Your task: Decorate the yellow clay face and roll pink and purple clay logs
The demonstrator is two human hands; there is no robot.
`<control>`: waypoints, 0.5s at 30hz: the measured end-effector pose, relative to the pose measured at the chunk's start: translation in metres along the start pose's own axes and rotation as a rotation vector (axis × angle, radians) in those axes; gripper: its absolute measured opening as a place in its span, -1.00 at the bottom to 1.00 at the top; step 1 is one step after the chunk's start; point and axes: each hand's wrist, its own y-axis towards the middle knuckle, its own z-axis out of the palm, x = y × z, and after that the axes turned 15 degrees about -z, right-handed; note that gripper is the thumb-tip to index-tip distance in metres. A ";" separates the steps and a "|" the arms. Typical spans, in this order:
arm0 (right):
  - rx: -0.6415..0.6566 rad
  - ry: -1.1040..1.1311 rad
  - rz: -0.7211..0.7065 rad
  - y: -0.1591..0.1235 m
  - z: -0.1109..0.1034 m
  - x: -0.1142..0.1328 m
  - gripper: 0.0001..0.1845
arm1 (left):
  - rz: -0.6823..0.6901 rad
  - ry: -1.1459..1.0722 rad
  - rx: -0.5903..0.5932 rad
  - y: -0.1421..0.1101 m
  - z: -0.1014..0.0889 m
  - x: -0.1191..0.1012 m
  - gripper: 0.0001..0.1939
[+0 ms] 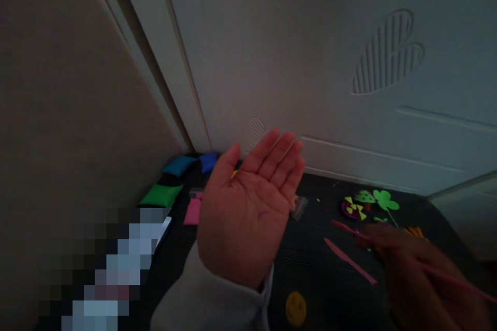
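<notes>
Flat and palm up, the left hand (246, 212) lies open like a small tray, its fingers nearly straight and side by side and the thumb out to the side. A purple scrap (263, 213) sits on the palm toward the little-finger side, probably because the level hollow keeps so slight a bit from rolling off and in plain sight. The right hand (427, 274), blurred, is closed round a pink tool (361, 234) much as one grips a pen, which would suit fine control; its tip points toward the left palm, apart from it.

Just below that tip, a pink knife (350, 262) lies loose on the dark worktop (310, 248), presumably within easy reach. A yellow disc (295, 309) lies on the near side, between the two hands.

Farther right, a green clover (385, 200) and a purple dish (353, 209) bearing yellow bows sit close together, perhaps grouped out of the way. To the left, green (162, 195), teal (178, 166), blue (208, 162) and pink packets (192, 210) line the side, seemingly to leave working room.
</notes>
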 end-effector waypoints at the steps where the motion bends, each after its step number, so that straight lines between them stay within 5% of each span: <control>1: 0.075 0.026 -0.003 -0.004 0.007 -0.003 -0.81 | 0.021 -0.004 -0.016 0.001 -0.002 -0.004 -0.56; 5: 0.258 0.103 -0.018 -0.034 0.028 -0.020 -0.75 | 0.071 -0.005 -0.065 0.003 -0.007 -0.014 -0.58; 9: 0.195 0.024 -0.090 -0.049 0.031 -0.030 -0.81 | 0.123 -0.005 -0.104 0.003 -0.011 -0.015 -0.60; 15: 0.263 -0.048 -0.434 -0.044 0.031 -0.039 -0.77 | -0.053 -0.057 -0.226 -0.005 -0.048 0.009 -0.58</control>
